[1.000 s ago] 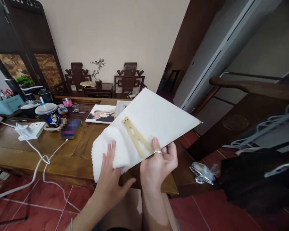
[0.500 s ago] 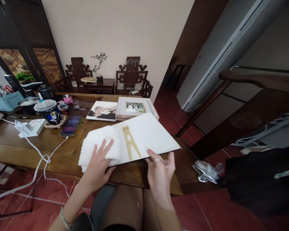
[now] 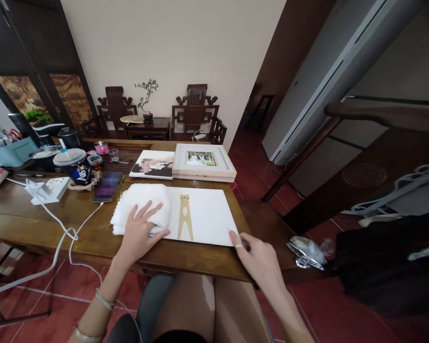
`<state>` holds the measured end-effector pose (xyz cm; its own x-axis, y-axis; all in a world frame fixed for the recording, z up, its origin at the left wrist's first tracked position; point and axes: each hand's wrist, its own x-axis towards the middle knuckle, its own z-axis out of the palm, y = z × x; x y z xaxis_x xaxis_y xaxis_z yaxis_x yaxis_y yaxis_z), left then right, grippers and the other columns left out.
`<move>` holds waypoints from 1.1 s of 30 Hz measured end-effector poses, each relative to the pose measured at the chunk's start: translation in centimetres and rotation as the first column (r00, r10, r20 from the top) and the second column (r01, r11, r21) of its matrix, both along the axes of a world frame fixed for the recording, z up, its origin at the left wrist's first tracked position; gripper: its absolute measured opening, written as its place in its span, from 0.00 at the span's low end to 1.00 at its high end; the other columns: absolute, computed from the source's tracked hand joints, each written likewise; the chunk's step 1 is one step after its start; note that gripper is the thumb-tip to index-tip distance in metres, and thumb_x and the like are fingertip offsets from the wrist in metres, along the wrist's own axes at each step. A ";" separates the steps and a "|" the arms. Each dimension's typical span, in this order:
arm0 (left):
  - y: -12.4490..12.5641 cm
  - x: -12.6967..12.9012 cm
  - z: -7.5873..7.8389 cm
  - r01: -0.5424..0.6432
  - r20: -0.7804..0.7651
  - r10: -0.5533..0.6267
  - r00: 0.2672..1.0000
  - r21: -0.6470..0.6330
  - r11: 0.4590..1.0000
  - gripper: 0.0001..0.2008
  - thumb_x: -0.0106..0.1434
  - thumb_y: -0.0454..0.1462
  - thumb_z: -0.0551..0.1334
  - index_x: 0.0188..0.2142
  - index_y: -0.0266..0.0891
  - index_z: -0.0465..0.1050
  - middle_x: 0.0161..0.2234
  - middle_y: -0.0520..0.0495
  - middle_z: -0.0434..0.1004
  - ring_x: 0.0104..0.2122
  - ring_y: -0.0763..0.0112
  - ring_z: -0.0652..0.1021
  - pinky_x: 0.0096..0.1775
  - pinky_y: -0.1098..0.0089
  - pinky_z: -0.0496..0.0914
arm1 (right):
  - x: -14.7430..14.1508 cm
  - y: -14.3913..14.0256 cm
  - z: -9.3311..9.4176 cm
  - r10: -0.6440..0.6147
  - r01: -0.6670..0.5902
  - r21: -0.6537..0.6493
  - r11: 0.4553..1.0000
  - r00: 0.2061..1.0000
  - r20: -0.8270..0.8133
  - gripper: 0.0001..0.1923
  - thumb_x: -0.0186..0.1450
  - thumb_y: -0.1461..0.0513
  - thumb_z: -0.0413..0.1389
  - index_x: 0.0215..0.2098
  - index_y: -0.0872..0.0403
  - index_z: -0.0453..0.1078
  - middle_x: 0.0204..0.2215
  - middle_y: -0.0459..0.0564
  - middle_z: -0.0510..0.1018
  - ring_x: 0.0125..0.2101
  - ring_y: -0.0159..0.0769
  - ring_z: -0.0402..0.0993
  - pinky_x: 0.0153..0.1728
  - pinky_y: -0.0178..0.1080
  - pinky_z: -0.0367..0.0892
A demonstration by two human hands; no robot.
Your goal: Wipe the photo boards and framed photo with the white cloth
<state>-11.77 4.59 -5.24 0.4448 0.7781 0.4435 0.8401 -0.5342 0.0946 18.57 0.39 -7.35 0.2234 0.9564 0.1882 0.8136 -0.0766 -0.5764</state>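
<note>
Head view: in the lower middle of the frame a flat white rectangular board (image 3: 207, 214) lies face-down on the brown wooden table (image 3: 75, 214), with a pale yellow A-shaped stand piece (image 3: 185, 223) fixed to its back. The left hand (image 3: 140, 232) rests palm-down with fingers spread on a folded white cloth (image 3: 139, 200), which covers the board's left end; it presses flat and grasps nothing. The right hand (image 3: 259, 257), wearing a ring, touches the board's lower right corner with loose fingertips, clenched on nothing. Just above the board sit a pale wooden picture frame (image 3: 202, 162) and an unframed photo print (image 3: 153, 165). At middle left are a dark lidded cup (image 3: 73, 166) and a white power strip (image 3: 50, 189).
</note>
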 end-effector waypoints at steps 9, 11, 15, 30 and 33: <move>-0.4 0.5 0.3 -0.022 0.015 0.022 1.000 -0.014 1.000 0.11 0.63 0.40 0.58 0.27 0.40 0.76 0.61 0.48 0.64 0.61 0.52 0.63 0.60 0.46 0.55 | 0.5 2.2 0.9 0.090 -0.078 -0.047 0.996 0.934 0.347 0.18 0.67 0.53 0.44 0.29 0.52 0.68 0.25 0.53 0.74 0.28 0.44 0.72 0.28 0.40 0.60; -0.5 0.5 0.2 -0.035 0.015 0.035 0.999 -0.010 0.999 0.09 0.61 0.37 0.58 0.28 0.39 0.76 0.62 0.45 0.61 0.61 0.51 0.63 0.60 0.46 0.55 | 0.3 3.6 0.5 0.146 -0.179 0.095 0.979 0.948 0.283 0.15 0.66 0.54 0.46 0.40 0.54 0.69 0.36 0.57 0.76 0.39 0.48 0.72 0.37 0.44 0.66; -0.2 0.3 -0.2 -0.096 0.018 0.096 0.995 -0.014 0.995 0.10 0.57 0.30 0.57 0.34 0.37 0.76 0.63 0.40 0.58 0.61 0.51 0.63 0.59 0.46 0.57 | -0.8 6.8 -0.4 0.368 -0.379 0.108 0.919 0.923 0.112 0.24 0.63 0.52 0.51 0.54 0.55 0.65 0.57 0.61 0.66 0.59 0.51 0.58 0.56 0.53 0.57; 7.0 1.8 4.1 -0.054 -0.043 0.057 0.997 0.080 0.995 0.18 0.57 0.23 0.50 0.41 0.33 0.74 0.64 0.39 0.55 0.63 0.52 0.60 0.60 0.49 0.57 | -0.6 9.1 -1.6 0.426 -0.406 0.183 0.895 0.901 -0.083 0.24 0.60 0.51 0.57 0.51 0.54 0.71 0.59 0.59 0.67 0.62 0.47 0.57 0.61 0.53 0.52; 7.4 2.2 2.7 0.040 -0.210 -0.063 0.976 -0.112 0.993 0.17 0.57 0.23 0.51 0.40 0.35 0.74 0.64 0.41 0.56 0.64 0.49 0.55 0.59 0.40 0.52 | -0.7 9.0 -1.5 0.421 -0.398 0.184 0.899 0.901 -0.107 0.24 0.60 0.51 0.58 0.51 0.53 0.72 0.59 0.57 0.68 0.62 0.47 0.57 0.61 0.54 0.52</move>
<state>-9.59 12.01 -2.55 0.5609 0.7891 0.2506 0.8185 -0.5740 -0.0244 17.90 9.41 -8.87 -0.1464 0.9306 0.3356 0.6633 0.3440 -0.6646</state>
